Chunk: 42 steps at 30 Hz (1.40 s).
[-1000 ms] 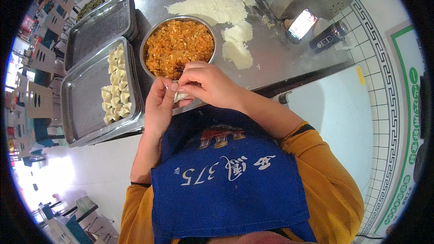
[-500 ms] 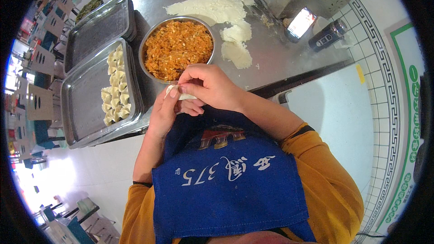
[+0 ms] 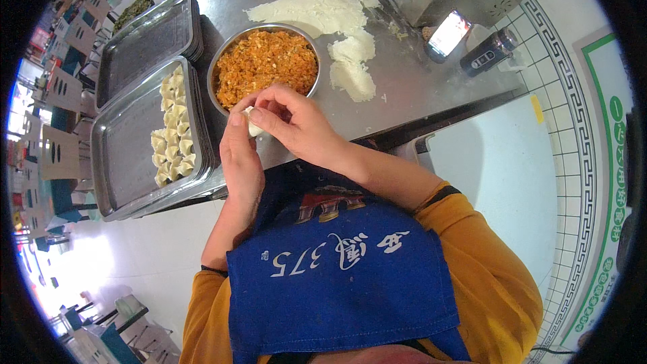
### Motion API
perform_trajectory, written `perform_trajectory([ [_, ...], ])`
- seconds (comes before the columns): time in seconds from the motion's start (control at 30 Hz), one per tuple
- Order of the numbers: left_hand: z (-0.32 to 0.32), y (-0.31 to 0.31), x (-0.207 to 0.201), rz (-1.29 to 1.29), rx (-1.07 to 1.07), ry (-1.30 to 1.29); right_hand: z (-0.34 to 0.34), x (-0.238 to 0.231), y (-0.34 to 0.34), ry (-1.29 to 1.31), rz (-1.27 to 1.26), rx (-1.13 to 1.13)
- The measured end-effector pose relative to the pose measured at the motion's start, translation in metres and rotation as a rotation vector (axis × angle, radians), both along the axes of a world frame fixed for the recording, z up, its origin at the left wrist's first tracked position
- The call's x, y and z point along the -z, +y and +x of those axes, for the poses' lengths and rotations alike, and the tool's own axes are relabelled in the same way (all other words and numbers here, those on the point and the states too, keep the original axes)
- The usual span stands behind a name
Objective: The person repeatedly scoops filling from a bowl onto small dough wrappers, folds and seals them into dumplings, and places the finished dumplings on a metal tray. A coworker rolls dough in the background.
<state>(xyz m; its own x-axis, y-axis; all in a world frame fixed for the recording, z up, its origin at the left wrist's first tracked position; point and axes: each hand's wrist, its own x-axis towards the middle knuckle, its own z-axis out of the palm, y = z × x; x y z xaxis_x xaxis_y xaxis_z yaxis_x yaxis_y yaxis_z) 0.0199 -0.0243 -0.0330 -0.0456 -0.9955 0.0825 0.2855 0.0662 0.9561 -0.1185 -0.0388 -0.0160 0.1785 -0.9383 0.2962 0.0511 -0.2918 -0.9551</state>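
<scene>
A small white dumpling (image 3: 254,125) is pinched between my two hands, just over the near edge of a steel bowl. My left hand (image 3: 240,155) closes on its left side with thumb and fingers. From the right, my right hand (image 3: 300,127) presses it with thumb and curled fingers, hiding part of the dough. Orange chopped filling (image 3: 266,61) fills the steel bowl (image 3: 319,67). Left of the bowl, folded dumplings (image 3: 176,125) line the right side of a metal tray (image 3: 128,162).
Behind that tray lies another stack of metal trays (image 3: 145,44). Thin pale dough pieces (image 3: 354,74) are spread on the steel table (image 3: 397,104) beyond the bowl. A lit phone (image 3: 449,35) and a dark cylindrical bottle (image 3: 488,52) stand at the right.
Both hands have moved slightly away from me, closer over the bowl. The dough, earlier a flatter piece across my fingers, is now a compact folded shape between my fingertips.
</scene>
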Motion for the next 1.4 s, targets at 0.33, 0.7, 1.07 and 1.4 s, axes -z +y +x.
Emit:
perform_trajectory([
  [0.33, -0.018, 0.008, -0.028, 0.079, 0.155, 0.361, 0.016, -0.004, 0.002, 0.061, -0.186, 0.011],
  [0.7, -0.022, 0.018, -0.044, -0.033, 0.087, 0.25, 0.017, -0.024, 0.016, 0.128, -0.212, -0.03],
  [1.07, -0.008, 0.008, -0.023, 0.04, 0.142, 0.408, 0.015, -0.019, 0.008, 0.127, -0.296, 0.044],
  [1.4, 0.16, -0.03, -0.032, -0.111, -0.439, -0.367, -0.121, 0.092, -0.065, 1.149, 0.069, 0.735],
])
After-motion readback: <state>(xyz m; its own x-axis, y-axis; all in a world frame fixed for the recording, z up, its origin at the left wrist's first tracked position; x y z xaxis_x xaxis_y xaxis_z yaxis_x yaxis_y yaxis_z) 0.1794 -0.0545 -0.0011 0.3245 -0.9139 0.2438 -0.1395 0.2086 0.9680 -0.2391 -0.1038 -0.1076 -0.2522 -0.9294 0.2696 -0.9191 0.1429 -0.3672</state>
